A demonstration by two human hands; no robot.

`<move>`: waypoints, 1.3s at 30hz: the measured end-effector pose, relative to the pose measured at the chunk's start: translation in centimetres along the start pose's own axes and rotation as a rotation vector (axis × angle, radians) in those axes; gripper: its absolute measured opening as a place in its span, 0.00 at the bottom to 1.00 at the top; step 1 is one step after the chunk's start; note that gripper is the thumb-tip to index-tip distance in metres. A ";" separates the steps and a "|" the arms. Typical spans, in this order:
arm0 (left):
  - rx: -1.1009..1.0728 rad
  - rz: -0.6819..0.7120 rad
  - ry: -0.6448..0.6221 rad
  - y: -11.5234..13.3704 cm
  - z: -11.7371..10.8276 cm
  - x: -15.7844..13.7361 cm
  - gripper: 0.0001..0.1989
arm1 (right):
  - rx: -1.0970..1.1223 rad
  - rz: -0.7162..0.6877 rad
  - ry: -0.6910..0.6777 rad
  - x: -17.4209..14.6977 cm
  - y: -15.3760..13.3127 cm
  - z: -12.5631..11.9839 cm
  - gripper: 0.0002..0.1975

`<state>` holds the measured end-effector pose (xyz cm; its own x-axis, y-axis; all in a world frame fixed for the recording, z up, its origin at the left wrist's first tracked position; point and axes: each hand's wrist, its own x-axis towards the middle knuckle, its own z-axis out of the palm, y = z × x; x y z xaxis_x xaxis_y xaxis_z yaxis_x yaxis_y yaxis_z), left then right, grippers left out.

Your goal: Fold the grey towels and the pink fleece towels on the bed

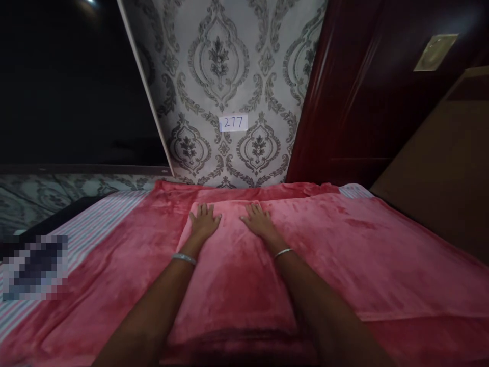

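Note:
A pink-red plush blanket (pixel 237 285) is spread before me, with a folded section lying on top in the middle. My left hand (pixel 204 222) rests flat near the far left corner of that folded section, its fingers spread. To the right, my right hand (pixel 258 220) also presses flat on the far part of the fold, fingers apart. Neither hand grips the cloth. Each wrist wears a bracelet. Beneath the blanket, a striped sheet (pixel 91 224) shows along the left side and at the far right corner.
Behind the blanket rises a patterned wallpaper wall (pixel 217 66) with a paper label (pixel 233 122) reading 277. A large dark screen (pixel 76 86) stands at left. On the right are a dark red wooden door (pixel 351 102) and a brown panel (pixel 443 168). A blurred patch covers something at lower left.

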<state>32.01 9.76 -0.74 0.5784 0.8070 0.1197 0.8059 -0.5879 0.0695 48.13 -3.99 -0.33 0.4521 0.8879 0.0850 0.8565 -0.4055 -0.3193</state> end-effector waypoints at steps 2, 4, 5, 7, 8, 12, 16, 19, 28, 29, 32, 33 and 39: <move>-0.015 -0.008 -0.036 -0.1 0.7 -0.1 0.35 | -0.010 0.029 -0.028 0.3 0.9 1.2 0.34; -0.031 -0.012 -0.065 -0.1 0.8 0.0 0.35 | -0.014 0.029 -0.020 0.3 1.7 2.1 0.35; -0.037 -0.011 -0.070 -0.1 0.8 0.1 0.35 | -0.010 0.020 -0.013 0.3 1.9 2.3 0.35; -0.050 -0.005 -0.070 -0.1 0.7 0.3 0.35 | -0.001 0.009 -0.007 0.4 2.1 2.5 0.34; -0.055 -0.004 -0.071 -0.1 0.6 0.3 0.35 | 0.000 0.009 -0.007 0.5 2.1 2.5 0.34; -0.059 -0.001 -0.083 0.0 0.4 0.2 0.36 | -0.009 0.016 -0.047 0.8 1.9 1.5 0.32; -0.065 0.007 -0.074 0.2 0.2 0.1 0.36 | 0.009 0.038 -0.114 -0.9 1.5 -0.3 0.31; -0.081 0.002 -0.062 0.3 0.0 0.1 0.36 | -0.015 0.012 -0.077 -4.8 1.1 -0.8 0.32; -0.323 -0.003 -0.034 0.4 -0.6 0.4 0.33 | -0.059 -0.088 0.001 -12.0 1.8 1.9 0.33; -0.401 -0.012 -0.035 0.1 -1.1 0.3 0.32 | -0.053 -0.091 0.005 -11.9 1.8 1.9 0.33; -0.546 -0.060 0.002 -1.4 -2.6 -0.9 0.30 | -0.023 -0.100 0.019 -11.8 1.8 1.8 0.32; -0.572 -0.082 0.023 -2.2 -3.1 -1.8 0.31 | -0.015 -0.102 0.025 -11.8 1.8 1.7 0.32; -1.143 -0.208 0.039 -7.3 -3.6 -11.3 0.30 | 0.001 -0.110 0.019 -12.0 1.7 1.5 0.31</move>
<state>19.14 4.77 0.95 0.4277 0.9034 0.0303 0.2896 -0.1687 0.9422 43.80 -15.01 -3.35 0.3602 0.9228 0.1369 0.9009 -0.3060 -0.3078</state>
